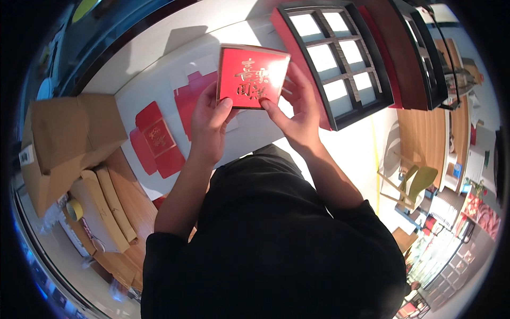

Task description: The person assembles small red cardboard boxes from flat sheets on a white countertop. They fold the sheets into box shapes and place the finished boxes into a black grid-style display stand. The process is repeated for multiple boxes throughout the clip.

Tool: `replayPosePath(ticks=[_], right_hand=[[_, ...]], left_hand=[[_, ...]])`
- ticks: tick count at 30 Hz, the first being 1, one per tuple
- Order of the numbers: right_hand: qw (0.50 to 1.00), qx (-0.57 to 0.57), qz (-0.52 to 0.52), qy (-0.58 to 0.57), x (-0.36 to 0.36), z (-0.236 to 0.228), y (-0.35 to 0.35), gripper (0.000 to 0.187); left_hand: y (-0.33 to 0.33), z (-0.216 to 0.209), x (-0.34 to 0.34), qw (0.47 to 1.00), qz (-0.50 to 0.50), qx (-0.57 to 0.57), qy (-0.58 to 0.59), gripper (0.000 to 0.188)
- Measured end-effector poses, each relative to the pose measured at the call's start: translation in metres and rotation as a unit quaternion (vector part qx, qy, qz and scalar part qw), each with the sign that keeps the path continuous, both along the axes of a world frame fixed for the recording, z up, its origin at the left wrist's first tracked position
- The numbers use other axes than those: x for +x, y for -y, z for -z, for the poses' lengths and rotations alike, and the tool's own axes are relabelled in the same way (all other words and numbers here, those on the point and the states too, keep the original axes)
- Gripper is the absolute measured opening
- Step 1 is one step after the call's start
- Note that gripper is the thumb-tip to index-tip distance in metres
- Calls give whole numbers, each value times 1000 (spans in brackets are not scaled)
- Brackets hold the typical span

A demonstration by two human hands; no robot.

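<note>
A small square red box (254,72) with gold lettering is held up over the white table, tilted so that light glares off its right side. My left hand (208,125) grips its left edge, thumb on the front near the lower corner. On the other side, my right hand (302,111) has its thumb at the bottom edge and fingers behind. An unfolded red carton blank (159,135) with a gold-framed panel lies flat at left. A second red blank (191,101) lies partly behind my left hand. The right hand is near a black-and-red divided gift box (348,69) with several compartments showing white bottoms.
Another dark red divided box (409,58) stands farther right. A brown cardboard carton (74,127) is at the left, with flattened cardboard (98,204) and a yellow tape roll (75,209) below it. A green-backed chair (422,181) stands to the right.
</note>
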State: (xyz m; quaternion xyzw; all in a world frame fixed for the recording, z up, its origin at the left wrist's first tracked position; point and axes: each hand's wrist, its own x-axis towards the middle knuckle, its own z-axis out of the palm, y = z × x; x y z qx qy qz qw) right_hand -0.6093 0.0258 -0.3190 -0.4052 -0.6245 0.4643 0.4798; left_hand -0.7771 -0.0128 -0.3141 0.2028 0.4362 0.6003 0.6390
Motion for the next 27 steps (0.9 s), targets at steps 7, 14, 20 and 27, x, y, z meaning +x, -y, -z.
replayPosePath(ticks=[7, 14, 20, 27], right_hand=[[988, 24, 46, 143, 1, -14, 7, 107], [975, 108, 123, 152, 93, -31, -115, 96], [814, 85, 205, 537, 172, 15, -242, 86], [775, 63, 179, 603, 164, 31, -259, 86]], left_hand=[[5, 28, 59, 938, -58, 166, -297, 60], [-11, 38, 84, 905, 137, 143, -378, 72], [-29, 86, 144, 946, 244, -36, -212, 93], [-54, 68, 168, 961, 254, -106, -32, 110]])
